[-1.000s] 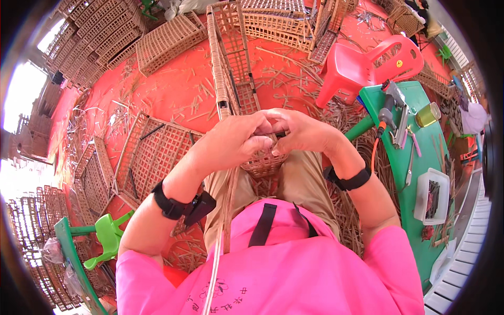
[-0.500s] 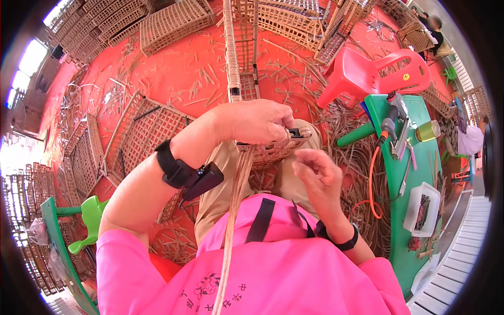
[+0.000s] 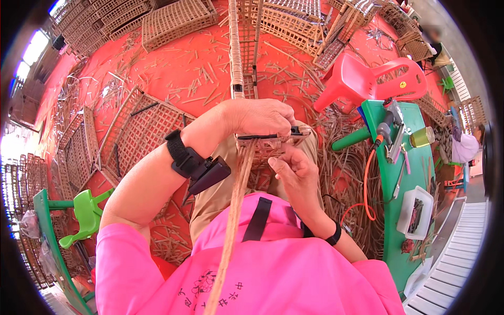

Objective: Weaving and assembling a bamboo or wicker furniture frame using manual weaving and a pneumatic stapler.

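Red floor (image 3: 173, 79) all around us has sticks and woven panels (image 3: 142, 131). Our left hand (image 3: 262, 118) grips black pliers (image 3: 273, 135); our right hand (image 3: 296, 176) pinches the woven piece (image 3: 262, 152).

Two hands work at the centre — the left hand (image 3: 260, 116) and the right hand (image 3: 295, 171). Around them: one red plastic chair (image 3: 370, 81), one green stool (image 3: 84, 212), one green tabletop (image 3: 396, 173) — with one white tray (image 3: 415, 210) and one yellowish jar (image 3: 421, 137).
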Demonstrator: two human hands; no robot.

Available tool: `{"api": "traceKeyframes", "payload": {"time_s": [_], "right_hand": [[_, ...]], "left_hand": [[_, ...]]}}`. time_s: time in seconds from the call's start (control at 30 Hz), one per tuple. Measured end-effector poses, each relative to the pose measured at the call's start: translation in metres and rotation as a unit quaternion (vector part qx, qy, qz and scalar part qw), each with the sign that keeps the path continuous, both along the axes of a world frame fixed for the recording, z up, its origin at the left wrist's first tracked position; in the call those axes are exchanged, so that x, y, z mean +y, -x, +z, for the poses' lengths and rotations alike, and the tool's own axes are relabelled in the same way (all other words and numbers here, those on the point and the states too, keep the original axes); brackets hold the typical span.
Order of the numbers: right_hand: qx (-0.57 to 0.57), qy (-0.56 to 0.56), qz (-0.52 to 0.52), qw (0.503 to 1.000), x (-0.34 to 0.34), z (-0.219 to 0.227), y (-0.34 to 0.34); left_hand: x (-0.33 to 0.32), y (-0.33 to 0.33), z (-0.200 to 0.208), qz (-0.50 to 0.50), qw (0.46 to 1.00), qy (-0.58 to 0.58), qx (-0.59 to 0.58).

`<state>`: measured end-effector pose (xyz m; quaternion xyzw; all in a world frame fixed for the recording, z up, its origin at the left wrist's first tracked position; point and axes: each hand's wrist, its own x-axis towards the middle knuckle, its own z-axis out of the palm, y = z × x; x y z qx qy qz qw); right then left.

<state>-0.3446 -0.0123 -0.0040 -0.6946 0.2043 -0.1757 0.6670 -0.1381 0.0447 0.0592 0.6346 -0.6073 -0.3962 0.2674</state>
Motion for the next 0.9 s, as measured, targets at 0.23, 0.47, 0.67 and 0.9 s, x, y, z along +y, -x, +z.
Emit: {"api": "traceKeyframes", "payload": {"time_s": [0.23,0.47,0.67,0.9], "right_hand": [[0.018,-0.113,0.028,0.993,-0.007,0.019,-0.001],[0.098,-0.059,0.11,0.987,-0.011,0.042,0.03],[-0.038,-0.161,0.148,0.975,-0.016,0.055,0.032],[-0.142,0.198,0.157,0.957,-0.026,0.04,0.019]], "left_hand": [[0.004,-0.002,-0.004,-0.036,0.998,0.052,-0.007],[0.003,-0.001,-0.003,-0.002,1.0,0.018,0.0],[0.003,0.0,0.001,0.002,1.0,0.021,0.011],[0.002,0.002,0.0,0.0,0.999,0.043,-0.004]]}}
